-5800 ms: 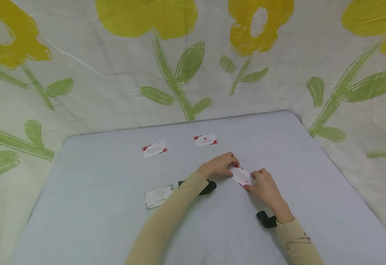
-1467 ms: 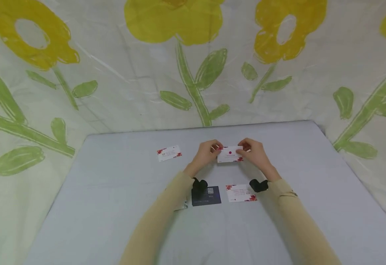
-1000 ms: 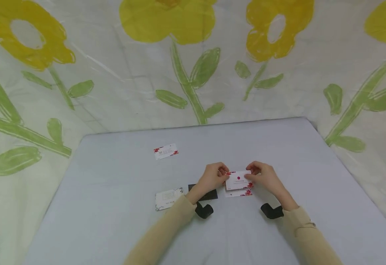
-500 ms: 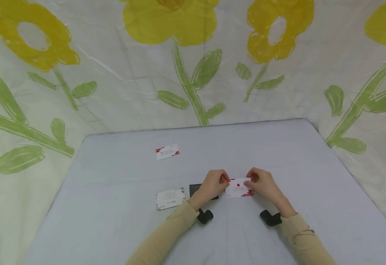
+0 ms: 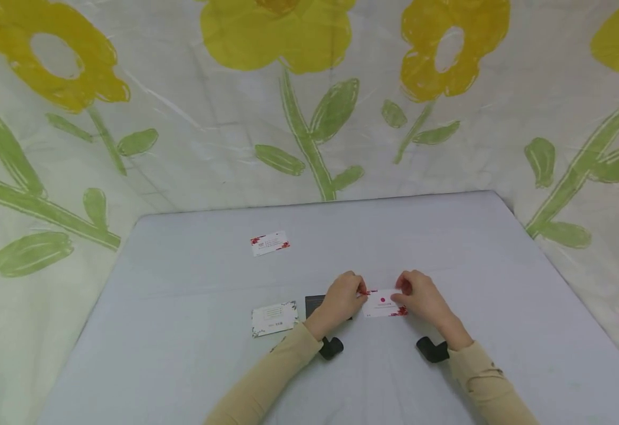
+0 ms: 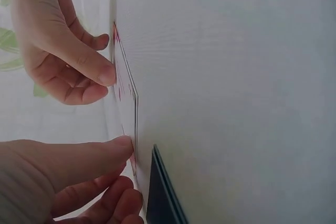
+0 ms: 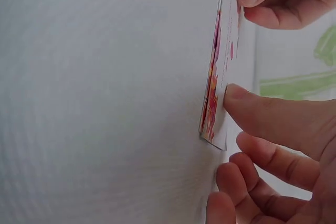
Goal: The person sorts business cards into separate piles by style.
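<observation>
In the head view a white business card [image 5: 381, 302] with red flowers and a red dot lies on another card, their edges nearly flush. The lower card shows only as a second thin edge in the wrist views. My left hand [image 5: 343, 296] pinches the upper card's left end, thumb on its face. At the other end my right hand [image 5: 422, 298] touches the face with its thumb [image 7: 239, 95], while its loosely bent fingers stand apart from the card. Partly behind my left hand lies a dark card stack [image 5: 315, 304], its layered edge close to the left fingers in the left wrist view.
Left of the dark stack lies a white card stack with grey-green leaf corners [image 5: 274, 319]. A red-flowered white card [image 5: 270, 243] lies farther back on the pale table [image 5: 182, 354]. A flower-printed curtain [image 5: 192, 147] hangs behind the table's far edge.
Both hands brought the red-dot card from the back toward me and lowered it onto the front red-flowered card. In the last half second the right fingers have loosened from it.
</observation>
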`<action>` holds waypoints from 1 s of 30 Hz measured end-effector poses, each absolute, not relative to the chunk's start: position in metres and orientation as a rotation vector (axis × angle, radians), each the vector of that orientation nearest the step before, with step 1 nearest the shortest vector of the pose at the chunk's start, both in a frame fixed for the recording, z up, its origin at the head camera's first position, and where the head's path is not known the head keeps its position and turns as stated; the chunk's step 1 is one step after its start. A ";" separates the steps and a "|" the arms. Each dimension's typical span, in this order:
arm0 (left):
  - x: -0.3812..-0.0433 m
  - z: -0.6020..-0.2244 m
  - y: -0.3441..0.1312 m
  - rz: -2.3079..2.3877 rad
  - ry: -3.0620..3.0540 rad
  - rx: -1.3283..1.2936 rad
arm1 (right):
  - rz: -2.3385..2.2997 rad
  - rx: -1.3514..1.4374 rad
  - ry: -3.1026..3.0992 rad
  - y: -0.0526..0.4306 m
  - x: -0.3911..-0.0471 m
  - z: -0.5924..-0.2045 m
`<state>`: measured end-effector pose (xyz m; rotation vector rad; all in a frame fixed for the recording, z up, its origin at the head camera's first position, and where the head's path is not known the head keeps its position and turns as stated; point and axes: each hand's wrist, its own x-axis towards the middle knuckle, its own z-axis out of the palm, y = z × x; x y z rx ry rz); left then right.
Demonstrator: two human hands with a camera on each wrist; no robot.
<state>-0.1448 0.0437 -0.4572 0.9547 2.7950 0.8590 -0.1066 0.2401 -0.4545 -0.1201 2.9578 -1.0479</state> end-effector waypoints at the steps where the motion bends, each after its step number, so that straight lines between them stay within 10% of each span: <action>1: -0.145 -0.457 0.043 0.853 2.802 0.955 | -1.041 -0.122 2.960 0.239 -0.108 -0.454; 22: -0.211 -0.423 -0.058 1.126 2.898 0.693 | -1.159 -0.873 2.988 0.145 -0.218 -0.424; 30: -0.240 -0.437 -0.125 1.053 2.936 0.392 | -0.856 -0.773 2.948 0.094 -0.254 -0.436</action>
